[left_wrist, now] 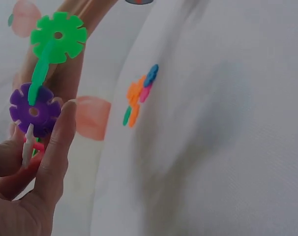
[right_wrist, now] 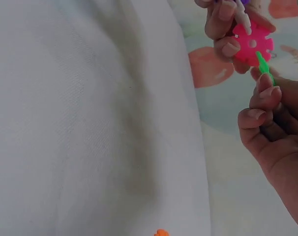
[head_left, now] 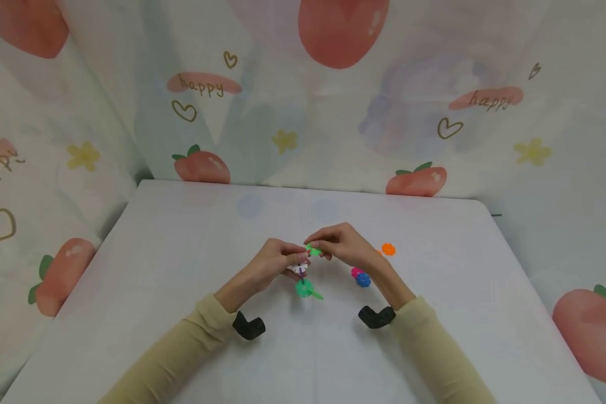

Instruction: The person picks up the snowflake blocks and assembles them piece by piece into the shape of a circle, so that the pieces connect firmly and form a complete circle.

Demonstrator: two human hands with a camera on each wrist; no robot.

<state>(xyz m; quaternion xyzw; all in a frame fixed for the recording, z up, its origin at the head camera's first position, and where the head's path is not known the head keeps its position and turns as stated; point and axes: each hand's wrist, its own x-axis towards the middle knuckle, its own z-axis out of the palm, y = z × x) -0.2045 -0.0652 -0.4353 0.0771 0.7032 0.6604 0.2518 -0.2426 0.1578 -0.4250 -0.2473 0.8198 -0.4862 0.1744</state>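
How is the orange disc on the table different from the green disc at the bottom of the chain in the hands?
The orange disc lies alone on the table, beside the right hand; the green disc is slotted into a chain hanging below the left hand. Orange is untouched; green is carried through the chain. Both are notched discs.

Snowflake-disc toy, white table [head_left: 182, 269]
L hand [head_left: 275, 261] + R hand [head_left: 340, 244] pinch green disc [head_left: 311, 250] mid-table; orange disc [head_left: 388, 249], blue disc [head_left: 363, 279] nearby.

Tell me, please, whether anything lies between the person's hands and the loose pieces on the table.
Nothing visible does. The right hand and left hand grip the joined pieces; the orange piece and blue piece lie beside the right wrist on bare table.
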